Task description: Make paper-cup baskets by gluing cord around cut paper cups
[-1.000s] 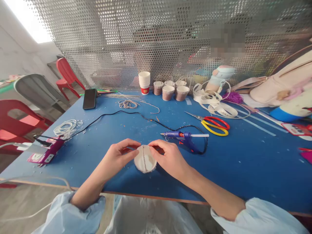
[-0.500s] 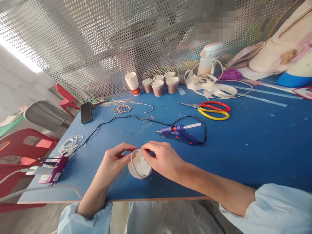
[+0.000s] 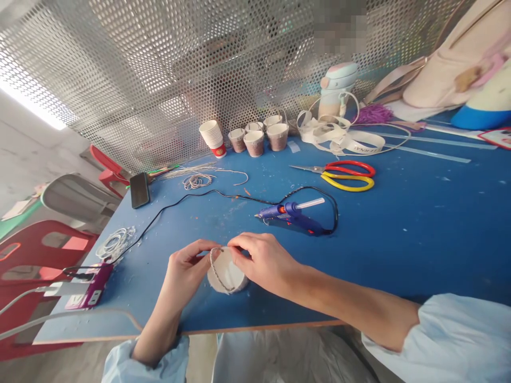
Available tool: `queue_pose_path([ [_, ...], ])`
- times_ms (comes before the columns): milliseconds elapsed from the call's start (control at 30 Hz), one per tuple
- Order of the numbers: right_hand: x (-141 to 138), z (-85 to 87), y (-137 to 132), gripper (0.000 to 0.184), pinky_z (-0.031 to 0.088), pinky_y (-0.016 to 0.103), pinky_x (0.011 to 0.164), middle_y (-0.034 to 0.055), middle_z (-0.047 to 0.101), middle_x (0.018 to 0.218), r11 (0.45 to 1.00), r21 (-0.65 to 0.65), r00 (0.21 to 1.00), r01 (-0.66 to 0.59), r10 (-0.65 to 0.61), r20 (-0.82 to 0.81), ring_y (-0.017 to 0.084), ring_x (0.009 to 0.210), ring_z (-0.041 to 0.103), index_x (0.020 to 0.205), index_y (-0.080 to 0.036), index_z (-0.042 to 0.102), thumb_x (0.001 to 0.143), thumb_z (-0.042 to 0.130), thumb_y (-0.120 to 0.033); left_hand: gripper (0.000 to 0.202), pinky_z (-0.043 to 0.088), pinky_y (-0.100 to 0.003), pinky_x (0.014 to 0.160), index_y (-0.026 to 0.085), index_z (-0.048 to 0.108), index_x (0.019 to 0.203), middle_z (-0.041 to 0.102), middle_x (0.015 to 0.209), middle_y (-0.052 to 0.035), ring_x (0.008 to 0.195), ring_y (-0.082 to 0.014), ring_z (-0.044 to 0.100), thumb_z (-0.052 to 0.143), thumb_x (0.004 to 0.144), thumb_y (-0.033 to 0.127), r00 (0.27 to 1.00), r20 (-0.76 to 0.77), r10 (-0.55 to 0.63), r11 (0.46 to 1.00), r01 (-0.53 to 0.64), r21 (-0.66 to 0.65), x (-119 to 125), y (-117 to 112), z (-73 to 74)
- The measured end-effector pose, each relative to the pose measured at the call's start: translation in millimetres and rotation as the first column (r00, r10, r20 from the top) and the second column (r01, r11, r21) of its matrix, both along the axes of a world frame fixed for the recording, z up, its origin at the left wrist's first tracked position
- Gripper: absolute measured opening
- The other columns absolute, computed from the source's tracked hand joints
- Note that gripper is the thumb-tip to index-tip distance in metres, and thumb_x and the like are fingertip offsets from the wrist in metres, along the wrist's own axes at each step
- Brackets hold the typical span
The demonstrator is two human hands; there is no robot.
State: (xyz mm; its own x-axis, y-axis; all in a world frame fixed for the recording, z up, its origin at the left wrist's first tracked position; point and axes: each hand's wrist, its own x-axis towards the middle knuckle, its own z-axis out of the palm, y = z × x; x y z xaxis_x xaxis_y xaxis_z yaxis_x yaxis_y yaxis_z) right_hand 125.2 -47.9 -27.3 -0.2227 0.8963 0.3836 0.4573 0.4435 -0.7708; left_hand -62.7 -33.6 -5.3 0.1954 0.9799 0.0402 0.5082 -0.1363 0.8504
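Near the table's front edge is a small white paper cup (image 3: 231,271) with a twisted cord handle (image 3: 216,275) across its mouth. At the far left of its rim, my left hand (image 3: 187,268) pinches the cup and the cord's end between thumb and fingers. My right hand (image 3: 265,260) is closed on the rim from the right, thumb inside the cup. Both sets of fingertips meet close together at the rim's far side. Beyond my hands lies a blue glue gun (image 3: 291,215) with a clear glue stick in its back.
Scissors (image 3: 343,174) with red and yellow handles lie behind the glue gun. Several covered cups (image 3: 254,143) stand beside a stack of paper cups (image 3: 211,135). A black cord (image 3: 171,203) runs to a purple power strip (image 3: 96,290). White ribbon (image 3: 339,137) and a phone (image 3: 139,190) lie farther back.
The whole view has shifted slightly. Both hands keep their hold on the cup's rim, with hardly any movement of the fingers.
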Motion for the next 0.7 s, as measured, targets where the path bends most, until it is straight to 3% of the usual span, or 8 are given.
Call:
queue_pose_path([
  [300, -1.3, -1.1, 0.0, 0.019, 0.047, 0.024, 0.066, 0.0032, 0.073, 0.080, 1.000, 0.001, 1.000, 0.000, 0.000, -0.006, 0.014, 0.069, 0.066, 0.080, -0.019, 0.069, 0.084, 0.056, -0.006, 0.022, 0.046, -0.018, 0.053, 0.016, 0.073, 0.080, 0.070, 0.072, -0.0012, 0.059, -0.0110, 0.058, 0.062, 0.084, 0.035, 0.991, -0.137, 0.002, 0.990, 0.017, 0.138, 2.7, -4.0, 1.8],
  [700, -0.8, 1.3, 0.0, 0.019, 0.047, 0.026, 0.067, 0.0052, 0.074, 0.082, 1.000, -0.019, 1.000, -0.017, 0.017, -0.001, 0.016, 0.071, 0.067, 0.081, -0.017, 0.069, 0.084, 0.056, -0.004, 0.020, 0.047, -0.019, 0.057, 0.016, 0.072, 0.077, 0.069, 0.072, -0.0015, 0.063, -0.0120, 0.060, 0.060, 0.085, 0.031, 0.988, -0.152, -0.023, 0.976, 0.055, 0.209, 3.6, -1.9, -1.6],
])
